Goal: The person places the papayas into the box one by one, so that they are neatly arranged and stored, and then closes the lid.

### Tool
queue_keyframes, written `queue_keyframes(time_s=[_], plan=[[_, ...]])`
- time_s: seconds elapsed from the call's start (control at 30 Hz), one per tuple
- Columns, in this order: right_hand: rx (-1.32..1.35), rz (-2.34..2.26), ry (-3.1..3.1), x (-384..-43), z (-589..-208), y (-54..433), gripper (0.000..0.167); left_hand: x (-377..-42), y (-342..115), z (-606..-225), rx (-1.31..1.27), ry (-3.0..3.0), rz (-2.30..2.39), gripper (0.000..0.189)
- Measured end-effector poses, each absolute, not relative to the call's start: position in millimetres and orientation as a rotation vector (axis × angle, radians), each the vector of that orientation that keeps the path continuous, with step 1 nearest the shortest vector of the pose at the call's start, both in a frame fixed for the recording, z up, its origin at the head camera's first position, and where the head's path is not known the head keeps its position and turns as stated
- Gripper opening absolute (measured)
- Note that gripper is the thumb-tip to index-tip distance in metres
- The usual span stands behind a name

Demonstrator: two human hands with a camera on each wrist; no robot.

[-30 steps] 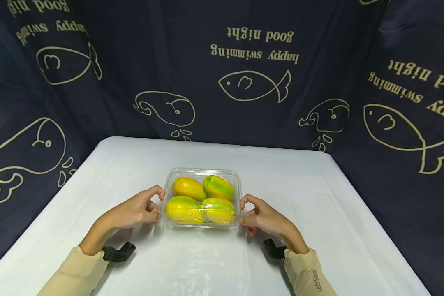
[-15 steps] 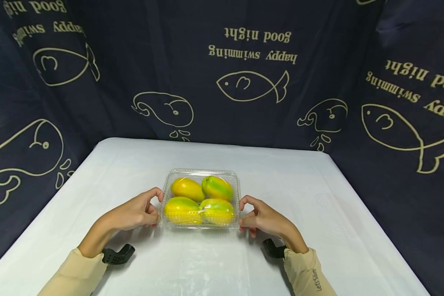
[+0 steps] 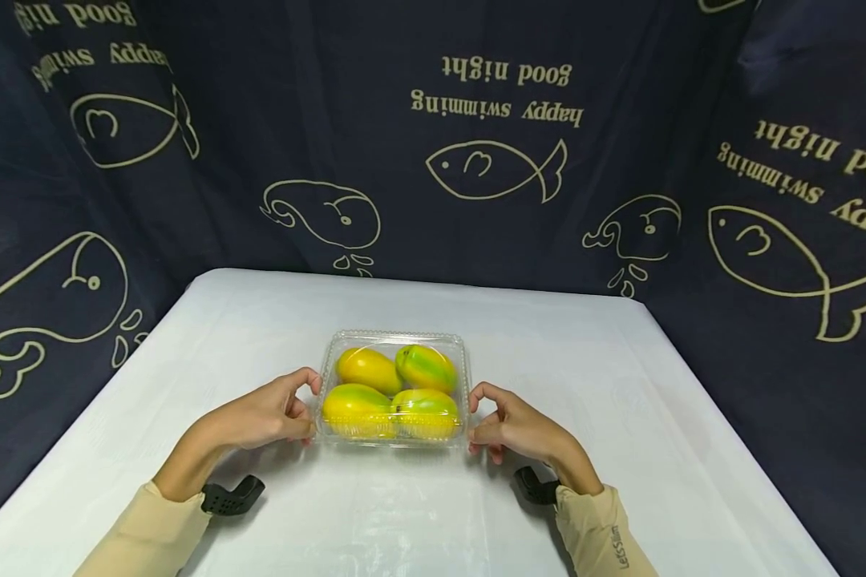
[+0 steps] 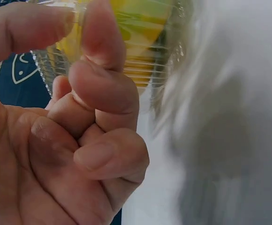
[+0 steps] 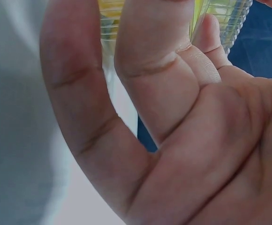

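A clear plastic clamshell container (image 3: pixel 394 340) holds several yellow-green mangoes (image 3: pixel 422 367) in two rows, its lid down. My left hand (image 3: pixel 263 415) grips its left edge, with index finger and thumb curled at the rim. On the opposite edge, my right hand (image 3: pixel 514 421) holds it the same way. In the left wrist view, thumb and fingertips meet the ribbed container wall (image 4: pixel 140 70), and the lower fingers of the left hand (image 4: pixel 79 136) curl inward. The right wrist view has the right hand (image 5: pixel 173 108) in front of most of the container, hiding its grip.
A white-covered table (image 3: pixel 548 344) lies under the container and arms. Dark blue curtains (image 3: pixel 404 240) with fish and whale drawings stand behind and at both sides. Black straps (image 3: pixel 232 495) sit at both wrists, by beige sleeves.
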State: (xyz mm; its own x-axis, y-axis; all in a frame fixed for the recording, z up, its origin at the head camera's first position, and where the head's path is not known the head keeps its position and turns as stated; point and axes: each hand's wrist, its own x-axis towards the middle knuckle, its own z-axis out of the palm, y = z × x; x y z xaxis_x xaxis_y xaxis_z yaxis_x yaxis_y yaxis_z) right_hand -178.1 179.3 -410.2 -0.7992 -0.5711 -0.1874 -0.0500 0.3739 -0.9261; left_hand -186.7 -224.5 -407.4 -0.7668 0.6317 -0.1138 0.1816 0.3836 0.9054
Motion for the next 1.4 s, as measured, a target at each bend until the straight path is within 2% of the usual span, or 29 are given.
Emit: queue_keyframes(time_s=[0.5,1.4], plan=[[-0.544,-1.434,2.125,-178.2,-411.8,180.6,0.030,-179.2,-222.1,-401.2,0.612,2.239,1.358,0.047],[-0.546,-1.604,1.980,-178.9,-414.7,179.5,0.032,-183.7,-224.1,-405.6,0.647,2.192,1.375,0.048]])
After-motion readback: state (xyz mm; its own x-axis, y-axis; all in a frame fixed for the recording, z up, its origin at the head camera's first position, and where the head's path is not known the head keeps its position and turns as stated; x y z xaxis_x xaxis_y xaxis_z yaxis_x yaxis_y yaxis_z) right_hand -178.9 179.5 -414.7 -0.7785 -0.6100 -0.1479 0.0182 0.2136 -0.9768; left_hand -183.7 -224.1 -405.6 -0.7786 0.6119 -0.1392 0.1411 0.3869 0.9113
